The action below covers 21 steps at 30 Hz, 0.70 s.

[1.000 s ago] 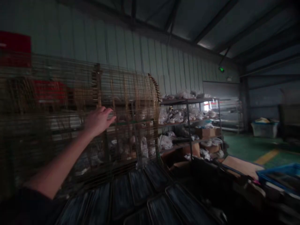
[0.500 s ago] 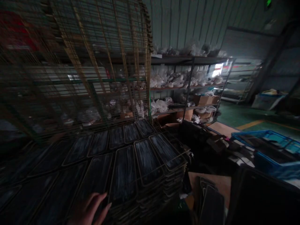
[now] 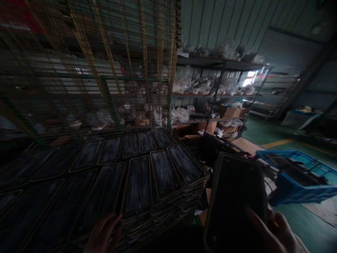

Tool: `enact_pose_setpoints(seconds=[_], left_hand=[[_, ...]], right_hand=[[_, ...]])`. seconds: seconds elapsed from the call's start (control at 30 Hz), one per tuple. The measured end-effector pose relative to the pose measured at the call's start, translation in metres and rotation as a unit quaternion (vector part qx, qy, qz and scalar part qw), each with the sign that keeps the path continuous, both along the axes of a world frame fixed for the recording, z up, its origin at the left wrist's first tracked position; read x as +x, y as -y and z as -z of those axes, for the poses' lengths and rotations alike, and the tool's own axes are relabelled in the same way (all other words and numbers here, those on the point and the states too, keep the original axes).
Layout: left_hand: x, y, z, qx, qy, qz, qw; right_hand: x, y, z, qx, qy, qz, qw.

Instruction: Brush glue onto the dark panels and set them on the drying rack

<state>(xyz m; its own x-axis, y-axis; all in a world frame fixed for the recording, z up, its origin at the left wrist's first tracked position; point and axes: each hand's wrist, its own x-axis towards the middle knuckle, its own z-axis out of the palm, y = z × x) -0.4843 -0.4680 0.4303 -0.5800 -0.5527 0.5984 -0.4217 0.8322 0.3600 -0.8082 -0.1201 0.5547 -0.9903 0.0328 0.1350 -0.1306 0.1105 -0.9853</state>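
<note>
A dark rectangular panel with rounded corners (image 3: 235,189) stands tilted up at the lower right. My right hand (image 3: 279,230) grips its right side, the index finger lying across the face. At the bottom, left of centre, my left hand (image 3: 104,230) has its fingers stretched out and holds nothing. It rests at or just above the near edge of a row of similar dark panels (image 3: 138,186). Whether those fingertips touch a panel is too dark to tell. The panels lie flat side by side on stacked wire racks (image 3: 179,203).
Tall wire racks (image 3: 143,45) rise behind the panels. Beyond them, shelving (image 3: 200,63) carries bagged parts and cardboard boxes (image 3: 231,111). On the right, a blue crate (image 3: 295,191) with dark pieces inside sits on the green floor (image 3: 263,126).
My right hand has come into view at the lower right with a dark panel. My left hand stays near the panels' front edge. The view has shifted slightly.
</note>
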Motion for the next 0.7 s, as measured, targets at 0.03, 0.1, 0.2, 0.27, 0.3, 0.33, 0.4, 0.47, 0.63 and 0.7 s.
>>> enact_pose_setpoints(seconds=[0.03, 0.1, 0.2, 0.27, 0.3, 0.33, 0.4, 0.47, 0.63, 0.7], left_hand=[[-0.001, 0.000, -0.001, 0.006, -0.008, 0.002, 1.000], [-0.007, -0.003, -0.003, 0.043, -0.033, 0.007, 0.999], [-0.035, -0.016, -0.013, 0.203, -0.078, 0.037, 0.975], [-0.068, -0.028, -0.028, 0.384, -0.103, 0.087, 0.913], [-0.087, -0.034, -0.039, 0.483, -0.118, 0.121, 0.859], [-0.105, -0.039, -0.051, 0.568, -0.131, 0.168, 0.795], [-0.137, -0.045, -0.076, 0.673, -0.142, 0.201, 0.697], [-0.158, -0.048, -0.098, 0.723, -0.130, 0.243, 0.633], [-0.173, -0.044, -0.120, 0.793, -0.143, 0.259, 0.532], [-0.177, -0.039, -0.123, 0.795, -0.149, 0.236, 0.539]], right_hand=[[0.001, 0.015, -0.007, -0.011, 0.036, -0.014, 0.999], [0.005, 0.047, -0.020, -0.042, 0.076, -0.047, 0.995], [0.012, 0.093, -0.031, -0.081, 0.048, -0.111, 0.989], [0.017, 0.117, -0.031, -0.088, 0.024, -0.140, 0.986], [0.021, 0.126, -0.029, -0.089, 0.017, -0.155, 0.984], [0.024, 0.134, -0.027, -0.089, 0.013, -0.171, 0.981], [0.032, 0.145, -0.020, -0.083, 0.012, -0.197, 0.977], [0.040, 0.154, -0.011, -0.065, 0.007, -0.216, 0.974], [0.039, 0.164, 0.014, 0.022, -0.048, -0.170, 0.984], [0.032, 0.157, 0.022, 0.018, -0.062, -0.155, 0.986]])
